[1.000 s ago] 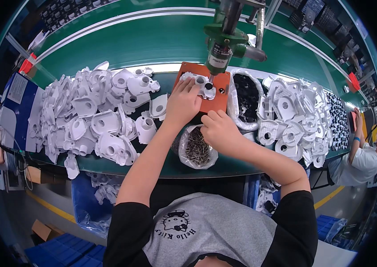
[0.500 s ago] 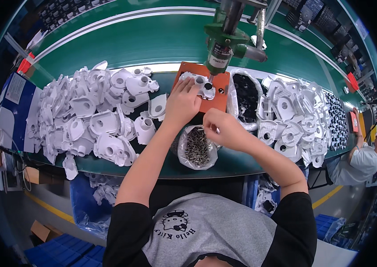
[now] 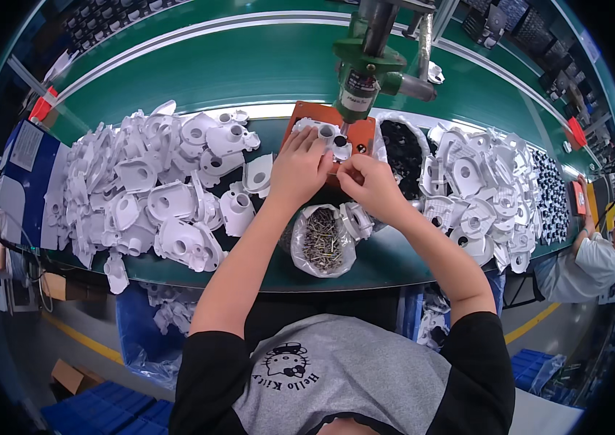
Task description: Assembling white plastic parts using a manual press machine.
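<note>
My left hand [image 3: 300, 163] lies over a white plastic part [image 3: 325, 132] and holds it down on an orange fixture block [image 3: 306, 111]. A round black piece [image 3: 340, 143] sits in that part, near its right end. Close to the part's near right edge is my right hand [image 3: 369, 183], its thumb and fingertips pinched together; whatever they hold is too small to make out. Above the part hangs a green screwdriving machine [image 3: 358, 80], its tip beside the black piece. Nearer to me stands a clear bag of screws [image 3: 322, 243], with another white part [image 3: 356, 220] against its right side.
White plastic parts [image 3: 137, 174] are heaped on the left, with another pile [image 3: 471, 174] on the right. A bag of black pieces [image 3: 400, 148] stands right of the fixture. Behind runs a green conveyor [image 3: 249, 61] carrying a small white part [image 3: 434, 72]. A co-worker [image 3: 583, 264] sits far right.
My right hand has moved forward from beside the screw bag to the fixture, uncovering the white part by the bag. My left hand stays put. On the conveyor, the small part has shifted right.
</note>
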Demonstrator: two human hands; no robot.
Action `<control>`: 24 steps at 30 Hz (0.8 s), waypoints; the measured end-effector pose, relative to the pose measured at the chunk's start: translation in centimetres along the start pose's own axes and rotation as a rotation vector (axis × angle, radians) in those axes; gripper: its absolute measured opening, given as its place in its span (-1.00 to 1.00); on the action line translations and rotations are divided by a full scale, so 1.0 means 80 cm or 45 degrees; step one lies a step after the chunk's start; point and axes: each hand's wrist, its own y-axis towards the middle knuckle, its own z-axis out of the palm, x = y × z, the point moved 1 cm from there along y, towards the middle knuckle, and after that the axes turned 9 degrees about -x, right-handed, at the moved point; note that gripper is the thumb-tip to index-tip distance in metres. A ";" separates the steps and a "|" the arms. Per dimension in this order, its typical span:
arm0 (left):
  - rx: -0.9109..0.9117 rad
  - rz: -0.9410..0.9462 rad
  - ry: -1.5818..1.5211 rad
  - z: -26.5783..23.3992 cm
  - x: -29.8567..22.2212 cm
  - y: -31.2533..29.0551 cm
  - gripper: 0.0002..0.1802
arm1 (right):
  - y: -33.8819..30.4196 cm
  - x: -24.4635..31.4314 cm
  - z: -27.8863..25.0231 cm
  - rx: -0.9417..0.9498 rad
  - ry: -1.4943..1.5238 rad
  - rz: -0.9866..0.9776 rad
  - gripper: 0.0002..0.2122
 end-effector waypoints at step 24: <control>-0.035 0.031 -0.038 -0.002 0.000 0.001 -0.75 | 0.031 -0.024 -0.044 0.198 0.142 0.452 -0.85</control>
